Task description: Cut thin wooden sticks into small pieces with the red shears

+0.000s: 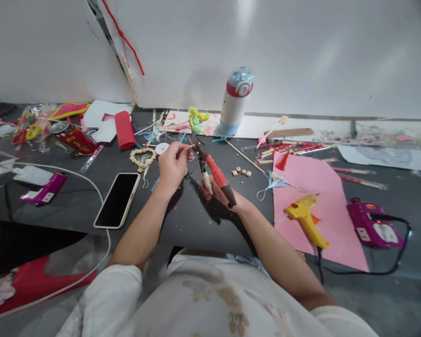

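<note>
My right hand (215, 187) is wrapped round a pair of pliers (217, 174) with red handles, their dark pointed jaws angled up and away from me. In my left hand (175, 161), thumb and fingers pinch a thin pale stick (191, 146), its tip right by the jaws. Whether the jaws touch the stick I cannot tell. Beside my left hand lie a heart-shaped ring of small pale pieces (142, 159) and a white spool (162, 149). Several small wooden pieces (241, 172) sit to the right of the pliers.
A white bottle (235, 103) stands behind my hands. To the left are a phone (117, 200), a red can (73, 138) and a white cable (97, 189). A yellow glue gun (308, 220) rests on pink paper (331, 187) at right, near a purple power box (373, 223).
</note>
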